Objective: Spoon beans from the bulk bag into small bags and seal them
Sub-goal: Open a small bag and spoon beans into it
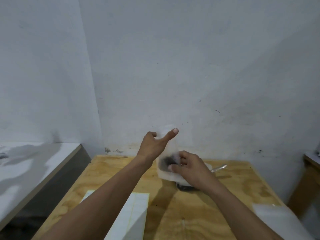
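A small clear plastic bag (pixel 170 146) with dark beans in its bottom is held upright above the far middle of the wooden table (pixel 225 201). My left hand (pixel 154 144) pinches the bag's top edge, forefinger stretched out. My right hand (pixel 190 168) grips the bag's lower part where the beans sit. Under my right hand lies the bulk bag (pixel 186 187) with dark beans, mostly hidden. A metal spoon (pixel 219 168) pokes out to the right behind that hand. The image is blurred by motion.
A white box (pixel 131 217) stands at the near left of the table. Clear flat plastic bags (pixel 275 217) lie at the near right edge. A grey counter (pixel 43 163) runs along the left, a wall lies close behind, and another wooden piece (pixel 311 163) sits at right.
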The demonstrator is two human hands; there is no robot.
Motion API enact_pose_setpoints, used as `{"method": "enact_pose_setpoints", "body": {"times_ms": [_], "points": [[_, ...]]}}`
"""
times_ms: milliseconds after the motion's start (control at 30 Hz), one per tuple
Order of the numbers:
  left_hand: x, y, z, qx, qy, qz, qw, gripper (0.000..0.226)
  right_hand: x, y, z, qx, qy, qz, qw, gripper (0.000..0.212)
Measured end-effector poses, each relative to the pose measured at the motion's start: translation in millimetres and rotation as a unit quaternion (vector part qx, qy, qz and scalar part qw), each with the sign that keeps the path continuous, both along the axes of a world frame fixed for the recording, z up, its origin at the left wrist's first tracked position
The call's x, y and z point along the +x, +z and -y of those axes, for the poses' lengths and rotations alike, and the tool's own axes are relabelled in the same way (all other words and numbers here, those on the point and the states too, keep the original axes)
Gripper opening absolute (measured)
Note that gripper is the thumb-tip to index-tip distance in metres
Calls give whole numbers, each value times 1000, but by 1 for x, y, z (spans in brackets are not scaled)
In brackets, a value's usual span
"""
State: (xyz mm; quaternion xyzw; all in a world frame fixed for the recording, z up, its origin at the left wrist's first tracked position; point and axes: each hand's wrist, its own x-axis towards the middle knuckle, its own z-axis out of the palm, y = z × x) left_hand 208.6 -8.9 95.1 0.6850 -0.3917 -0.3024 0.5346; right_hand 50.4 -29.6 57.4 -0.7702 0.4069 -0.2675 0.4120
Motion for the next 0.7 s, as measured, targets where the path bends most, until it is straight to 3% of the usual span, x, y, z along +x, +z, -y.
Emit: {"method": "enact_pose_setpoints", "body": {"times_ms": [67, 200, 433, 600, 700], "points": [[10, 3, -4, -27, -2, -22, 999, 80, 0, -1, 5, 56, -4, 59, 997, 25], [31, 4, -12, -116, -25, -62, 991, 25, -2, 3, 8, 150, 30, 125, 980, 26], [29, 1, -21, -141, -39, -21, 989, 15, 3, 35, 15, 80, -46, 192, 977, 51], [24, 7, -26, -159, -50, -4, 986, 10, 5, 59, 15, 24, -18, 135, 990, 19], [23, 9, -31, -162, -61, -4, 985, 10, 12, 63, 12, 12, 5, 104, 995, 13]]}}
